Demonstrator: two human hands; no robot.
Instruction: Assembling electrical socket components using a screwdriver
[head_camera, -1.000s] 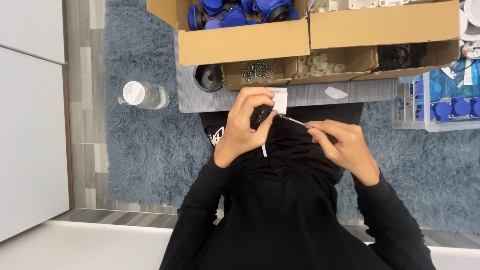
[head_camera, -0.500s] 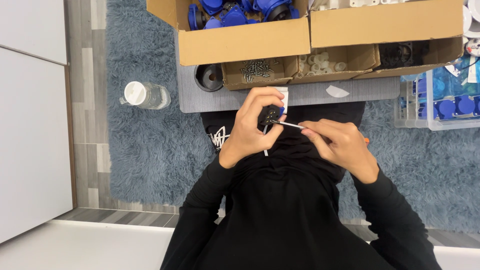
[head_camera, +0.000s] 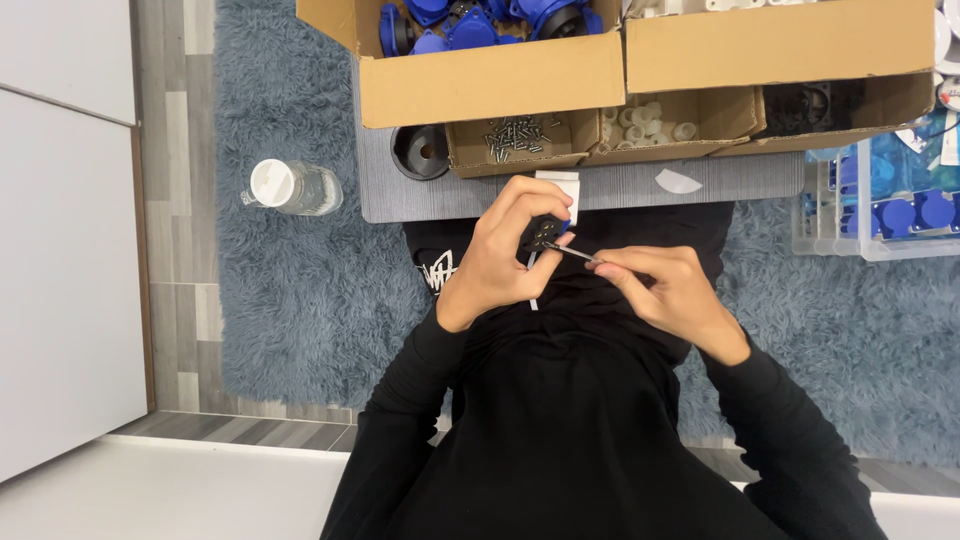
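Observation:
My left hand (head_camera: 500, 255) grips a small black and blue plastic part (head_camera: 545, 236) over my lap, its holed face turned toward my right hand. My right hand (head_camera: 665, 290) pinches the handle of a thin metal screwdriver (head_camera: 572, 253), whose tip touches the part's face. Both hands are close together above my black clothing, just in front of the grey mat (head_camera: 620, 185).
An open cardboard box (head_camera: 490, 80) holds blue plastic parts; smaller trays hold screws (head_camera: 512, 135) and white rings (head_camera: 645, 122). A black round piece (head_camera: 420, 150) sits on the mat. A capped bottle (head_camera: 292, 186) lies on the blue shaggy rug. A clear bin (head_camera: 880, 195) stands at right.
Both hands have shifted slightly; the screwdriver tip stays against the part while my right hand's fingers have moved along the handle.

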